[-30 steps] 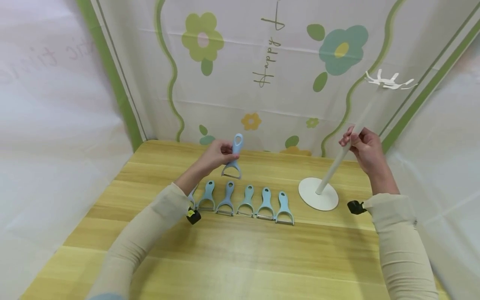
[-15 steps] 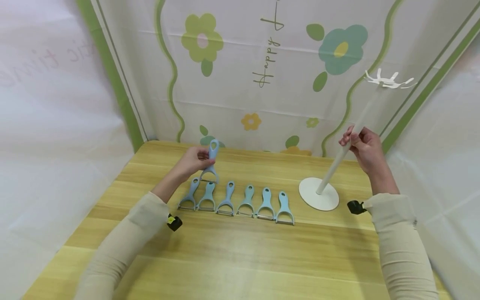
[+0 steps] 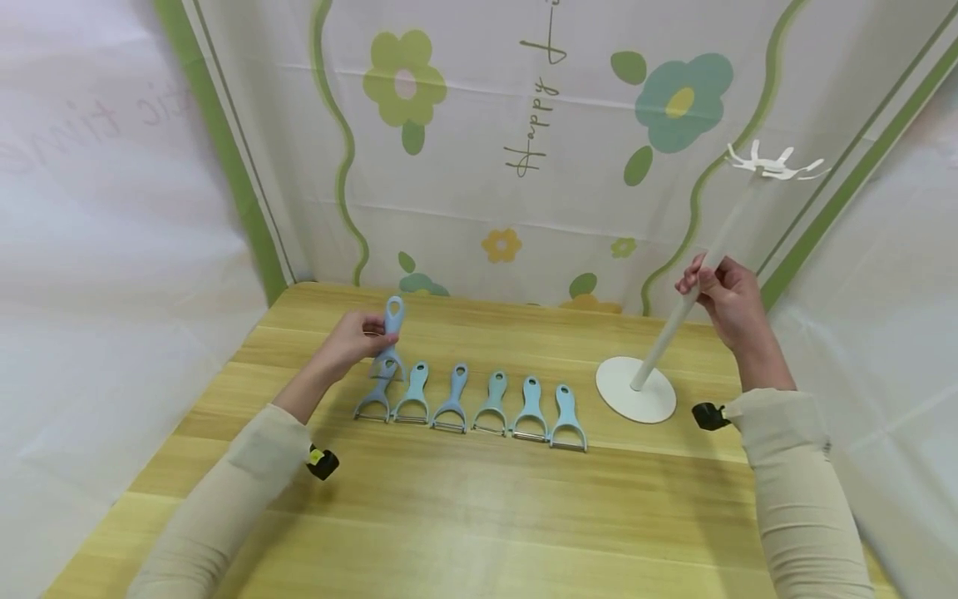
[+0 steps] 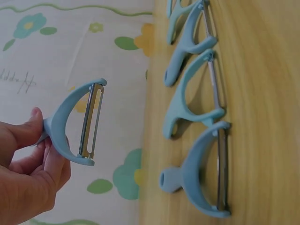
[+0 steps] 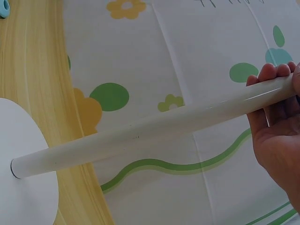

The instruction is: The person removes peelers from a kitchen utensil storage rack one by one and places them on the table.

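Note:
My left hand (image 3: 352,341) pinches a blue peeler (image 3: 392,318) by its handle, held up above the left end of a row of peelers. In the left wrist view the held peeler (image 4: 58,126) shows its metal blade facing away from the fingers. Below it lies the leftmost peeler of the row (image 3: 372,408), partly behind the held one in the head view. My right hand (image 3: 729,299) grips the pole of a white stand (image 3: 669,333), whose round base (image 3: 617,391) rests on the table. Curved hooks (image 3: 778,162) spread from the stand's top, with nothing hanging on them.
Several blue and green-blue peelers (image 3: 459,391) lie side by side on the wooden table (image 3: 479,507), blades toward me. A printed flower cloth (image 3: 464,166) hangs behind the table's far edge. White sheets (image 3: 112,291) hang at both sides.
My left hand has moved left and down with the peeler, from above the row's middle to its left end. My right hand stays on the pole.

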`<state>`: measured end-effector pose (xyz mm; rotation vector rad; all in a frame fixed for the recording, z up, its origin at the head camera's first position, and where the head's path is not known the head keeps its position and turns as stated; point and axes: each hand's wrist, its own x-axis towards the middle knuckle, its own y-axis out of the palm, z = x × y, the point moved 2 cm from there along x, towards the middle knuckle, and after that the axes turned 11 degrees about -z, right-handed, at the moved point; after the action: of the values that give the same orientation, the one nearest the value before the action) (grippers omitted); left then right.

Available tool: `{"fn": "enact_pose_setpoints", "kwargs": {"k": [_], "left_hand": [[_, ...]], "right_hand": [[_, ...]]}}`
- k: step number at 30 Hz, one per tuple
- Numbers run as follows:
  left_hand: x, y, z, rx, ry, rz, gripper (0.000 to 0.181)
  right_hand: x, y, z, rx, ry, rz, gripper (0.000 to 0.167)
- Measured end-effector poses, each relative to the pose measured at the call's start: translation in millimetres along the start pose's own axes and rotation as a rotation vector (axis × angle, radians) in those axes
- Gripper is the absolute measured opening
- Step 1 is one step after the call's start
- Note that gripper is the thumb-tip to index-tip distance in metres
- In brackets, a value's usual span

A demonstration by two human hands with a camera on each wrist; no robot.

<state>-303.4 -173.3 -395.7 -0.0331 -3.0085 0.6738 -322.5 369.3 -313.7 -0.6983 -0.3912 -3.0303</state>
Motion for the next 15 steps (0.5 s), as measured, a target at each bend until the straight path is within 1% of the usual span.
{"fn": "enact_pose_setpoints", "kwargs": {"k": [6, 8, 12, 15], "left_hand": [[-4.2, -8.7, 14.7, 0.016, -0.039, -0.002, 0.036], [-5.9, -12.1, 18.7, 0.034, -0.037, -0.006, 0.035], [-8.7, -18.6, 27.0, 0.046, -0.041, -0.006, 0.032], [-10.3, -23.4, 34.7, 0.045, -0.056, 0.000, 0.031]], "right_hand": [[0.0, 0.4, -0.3, -0.008, -0.012, 0.003, 0.014], [0.3, 0.8, -0.4, -0.013, -0.017, 0.003, 0.014], [0.7, 1.8, -1.0, 0.023, -0.011, 0.010, 0.014], [0.9, 2.0, -1.4, 0.051, -0.002, 0.015, 0.014]]}}
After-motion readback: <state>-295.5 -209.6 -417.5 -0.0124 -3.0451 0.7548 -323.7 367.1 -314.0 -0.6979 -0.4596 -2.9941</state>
